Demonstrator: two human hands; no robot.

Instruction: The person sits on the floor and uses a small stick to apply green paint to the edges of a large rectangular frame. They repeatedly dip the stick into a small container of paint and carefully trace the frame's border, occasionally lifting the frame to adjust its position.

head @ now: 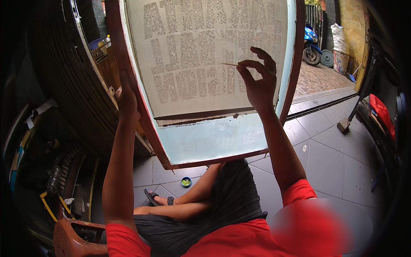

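A large wooden-framed printing screen (192, 110) stands tilted above my lap, its mesh bearing big patterned lettering seen in reverse. My left hand (126, 99) grips the left side of its dark red-brown wooden frame. Between the thumb and index finger of my right hand (258, 75) is a thin pointed stick (228, 64), its tip to the left, over or against the lettered area; whether it touches the mesh I cannot tell. The lower part of the mesh is pale blue with a small printed mark near its right.
A small blue cup with green contents (186, 182) sits on the grey tiles by my sandalled foot. A brown plastic stool (72, 236) is at lower left, a broom (344, 124) at right. A blue motorbike (311, 45) stands outside the doorway.
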